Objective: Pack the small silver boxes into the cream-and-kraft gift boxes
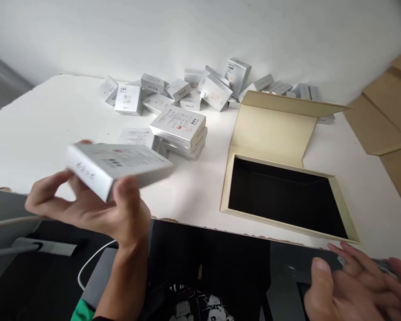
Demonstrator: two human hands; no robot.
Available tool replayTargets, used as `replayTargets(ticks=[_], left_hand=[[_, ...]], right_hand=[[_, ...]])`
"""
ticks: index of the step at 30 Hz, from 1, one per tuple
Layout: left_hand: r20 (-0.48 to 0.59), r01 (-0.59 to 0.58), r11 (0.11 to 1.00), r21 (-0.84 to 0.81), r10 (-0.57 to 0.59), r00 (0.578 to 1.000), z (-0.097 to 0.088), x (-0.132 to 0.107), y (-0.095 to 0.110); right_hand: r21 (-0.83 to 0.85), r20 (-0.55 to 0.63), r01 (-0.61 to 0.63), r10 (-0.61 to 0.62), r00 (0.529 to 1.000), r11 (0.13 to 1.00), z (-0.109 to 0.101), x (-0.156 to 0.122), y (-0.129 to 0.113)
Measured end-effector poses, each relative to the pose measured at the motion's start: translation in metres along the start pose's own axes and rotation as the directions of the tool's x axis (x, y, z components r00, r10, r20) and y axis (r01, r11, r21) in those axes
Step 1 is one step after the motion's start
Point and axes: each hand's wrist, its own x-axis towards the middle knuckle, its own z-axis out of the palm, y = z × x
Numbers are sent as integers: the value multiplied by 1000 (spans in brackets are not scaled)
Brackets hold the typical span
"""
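Observation:
My left hand [96, 209] holds a flat silver box [116, 167] from below, thumb pressed on its near edge, lifted above the front left of the white table [40, 129]. The box is blurred by motion. My right hand [357, 285] rests low at the bottom right, below the table edge, fingers stretched out and holding nothing that I can see. An open beige gift box [342, 198] with a black inside lies just above it, its lid [274, 129] standing up at the back.
A short stack of silver boxes [180, 129] sits mid-table, and several more [187, 91] are scattered along the wall behind. Brown cardboard sheets [384, 116] lean at the right. A white cable [90, 263] hangs below the table's front edge.

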Motion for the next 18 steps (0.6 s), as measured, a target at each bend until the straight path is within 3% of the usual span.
replayTargets(ticks=[1,2,3,4,5,6,7,8,9,10,11,13,15,17,18], left_hand=[[152,52,998,-44,-45,987,6,-1,14],[360,129,989,-74,-94,928,12,-1,30],[545,170,978,-124,-76,835,20,0,46],[720,169,972,-163,0,694,29,2,62],[845,119,973,-198,108,523,39,4,76],[924,35,971,-238,215,315,50,7,88],[959,-70,961,-268,273,79,63,9,98],[952,-171,940,-294,273,-137,76,11,106],[920,-243,918,-313,229,-319,88,12,111],[876,-283,906,-316,165,-453,99,12,115],[830,-305,899,-314,105,-548,109,10,118],[758,-319,900,-296,19,-652,120,5,118],[713,-305,907,-289,-9,-702,121,-1,114],[712,-292,916,-275,-10,-703,113,-6,107],[733,-282,921,-271,8,-680,105,-8,103]], right_hand=[[-31,-36,69,-70,997,997,6,4,-7],[-51,-67,132,-136,989,990,11,8,-14],[-65,-88,180,-185,979,982,16,11,-20],[-72,-101,206,-213,972,976,19,14,-25],[-84,-98,219,-227,969,972,21,16,-29],[-110,-78,226,-235,969,968,22,17,-33],[-141,-49,232,-241,969,962,22,17,-37],[-170,-13,235,-240,971,957,21,18,-39],[-188,12,233,-234,972,954,20,18,-41],[-195,21,222,-222,975,955,20,18,-43],[-195,19,208,-208,978,959,19,18,-43],[-176,0,187,-190,982,967,20,19,-40],[-168,61,199,-192,980,966,22,17,-33],[-174,159,249,-222,962,953,24,14,-24],[-180,198,271,-236,952,946,25,12,-19]])
